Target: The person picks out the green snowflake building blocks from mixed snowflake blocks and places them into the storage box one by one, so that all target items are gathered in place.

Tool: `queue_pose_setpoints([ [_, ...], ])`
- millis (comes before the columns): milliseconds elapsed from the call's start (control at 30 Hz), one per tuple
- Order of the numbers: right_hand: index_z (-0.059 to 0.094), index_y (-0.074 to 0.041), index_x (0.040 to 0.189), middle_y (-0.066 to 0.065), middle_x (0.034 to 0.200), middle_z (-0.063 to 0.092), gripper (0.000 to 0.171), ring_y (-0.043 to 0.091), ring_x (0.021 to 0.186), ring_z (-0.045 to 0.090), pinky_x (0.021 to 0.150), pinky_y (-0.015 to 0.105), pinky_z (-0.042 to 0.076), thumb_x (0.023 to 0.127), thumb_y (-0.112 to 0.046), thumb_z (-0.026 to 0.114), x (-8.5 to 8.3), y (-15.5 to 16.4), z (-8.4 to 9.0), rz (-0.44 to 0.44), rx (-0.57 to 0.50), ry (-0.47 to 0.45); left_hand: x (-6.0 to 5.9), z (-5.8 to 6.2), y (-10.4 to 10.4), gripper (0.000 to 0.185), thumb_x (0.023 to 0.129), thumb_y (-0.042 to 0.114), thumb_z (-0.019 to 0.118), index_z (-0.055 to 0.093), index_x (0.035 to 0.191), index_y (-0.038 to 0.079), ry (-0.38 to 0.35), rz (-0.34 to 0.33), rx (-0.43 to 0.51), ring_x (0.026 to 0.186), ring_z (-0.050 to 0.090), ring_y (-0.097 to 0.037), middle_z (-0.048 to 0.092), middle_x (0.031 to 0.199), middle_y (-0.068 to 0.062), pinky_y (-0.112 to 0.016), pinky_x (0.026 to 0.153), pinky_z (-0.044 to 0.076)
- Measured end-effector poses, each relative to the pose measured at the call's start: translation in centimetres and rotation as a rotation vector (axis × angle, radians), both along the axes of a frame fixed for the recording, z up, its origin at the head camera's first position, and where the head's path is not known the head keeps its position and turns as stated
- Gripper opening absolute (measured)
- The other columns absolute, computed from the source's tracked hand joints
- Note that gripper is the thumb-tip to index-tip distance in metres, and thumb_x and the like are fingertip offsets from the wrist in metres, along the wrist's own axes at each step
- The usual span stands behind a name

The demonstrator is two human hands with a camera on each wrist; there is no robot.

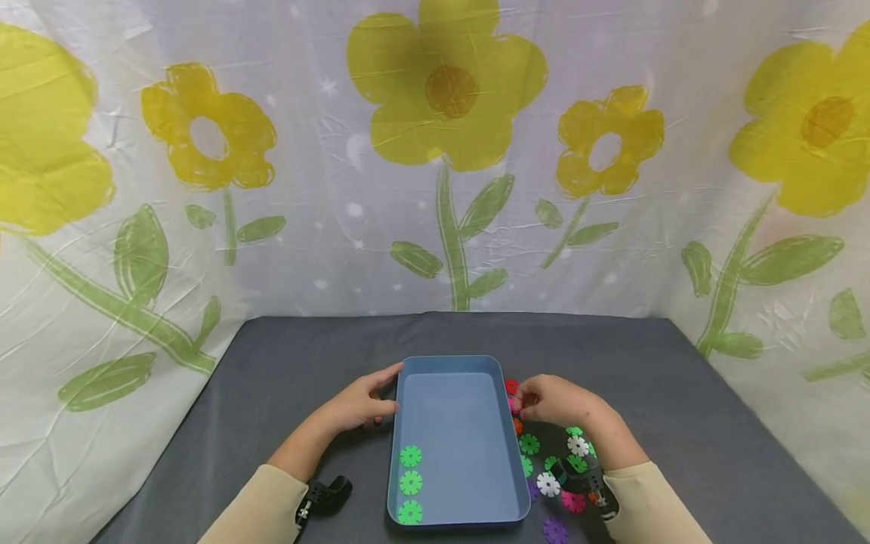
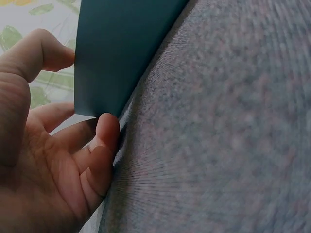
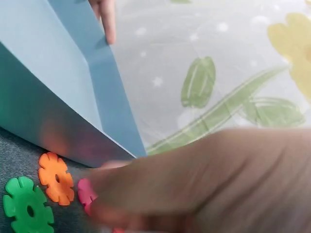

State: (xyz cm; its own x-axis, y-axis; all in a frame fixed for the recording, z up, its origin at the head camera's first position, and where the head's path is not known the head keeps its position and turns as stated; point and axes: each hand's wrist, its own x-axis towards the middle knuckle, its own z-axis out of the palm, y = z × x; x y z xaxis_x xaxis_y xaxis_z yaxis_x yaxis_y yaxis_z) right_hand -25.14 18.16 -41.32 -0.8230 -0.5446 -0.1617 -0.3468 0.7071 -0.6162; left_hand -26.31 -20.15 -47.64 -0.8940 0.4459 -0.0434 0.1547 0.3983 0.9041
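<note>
Head view's got a blue tray point(image 1: 455, 446) sitting on dark gray cloth point(image 1: 326, 340), with three green flower-shaped pieces point(image 1: 411, 483) lined up along its left side at the near end. Left hand point(image 1: 355, 406) has thumb and fingers apart, just touching the tray's left side. Right hand point(image 1: 560, 400) is down at a pink piece point(image 3: 85, 193) by the tray's right side, next to an orange one point(image 3: 56, 178); it's too blurry to tell if it's actually pinching it.
</note>
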Motion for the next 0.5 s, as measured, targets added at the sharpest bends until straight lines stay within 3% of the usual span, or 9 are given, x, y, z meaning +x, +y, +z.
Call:
queue_pose_setpoints([
  [100, 0.067, -0.006, 0.088, 0.002, 0.081, 0.061, 0.018, 0.018, 0.071, 0.054, 0.065, 0.037, 0.048, 0.081, -0.003, 0.083, 0.4, -0.3, -0.3, -0.042, 0.103, -0.085, 0.0, 0.2, 0.2, 0.084, 0.091, 0.015, 0.069, 0.028, 0.164, 0.014, 0.0, 0.018, -0.013, 0.061, 0.055, -0.02, 0.04, 0.155, -0.023, -0.033, 0.052, 0.043],
  [233, 0.07, -0.008, 0.087, 0.001, 0.082, 0.062, 0.025, 0.019, 0.072, 0.058, 0.066, 0.039, 0.051, 0.073, -0.006, 0.09, 0.5, -0.8, -0.6, -0.087, 0.227, -0.063, 0.0, 0.6, 0.2, 0.084, 0.09, 0.016, 0.069, 0.03, 0.164, 0.014, 0.004, 0.034, -0.018, 0.061, 0.055, -0.02, 0.042, 0.154, -0.022, -0.033, 0.052, 0.042],
  [367, 0.069, -0.008, 0.076, -0.002, 0.072, 0.058, 0.02, 0.015, 0.062, 0.051, 0.057, 0.035, 0.044, 0.073, -0.005, 0.089, 0.7, -1.0, -0.8, -0.081, 0.237, -0.053, 0.1, 0.5, 0.2, 0.083, 0.091, 0.016, 0.07, 0.03, 0.164, 0.016, 0.006, 0.032, -0.03, 0.062, 0.055, -0.02, 0.043, 0.152, -0.021, -0.034, 0.053, 0.042],
  [500, 0.06, -0.011, 0.062, -0.005, 0.06, 0.044, 0.026, 0.012, 0.054, 0.036, 0.051, 0.031, 0.031, 0.072, -0.001, 0.081, 1.0, -1.1, -1.2, -0.05, 0.225, -0.041, 0.2, 0.1, 0.1, 0.081, 0.092, 0.017, 0.069, 0.03, 0.164, 0.018, 0.008, 0.026, -0.04, 0.062, 0.054, -0.019, 0.044, 0.151, -0.019, -0.034, 0.053, 0.042],
])
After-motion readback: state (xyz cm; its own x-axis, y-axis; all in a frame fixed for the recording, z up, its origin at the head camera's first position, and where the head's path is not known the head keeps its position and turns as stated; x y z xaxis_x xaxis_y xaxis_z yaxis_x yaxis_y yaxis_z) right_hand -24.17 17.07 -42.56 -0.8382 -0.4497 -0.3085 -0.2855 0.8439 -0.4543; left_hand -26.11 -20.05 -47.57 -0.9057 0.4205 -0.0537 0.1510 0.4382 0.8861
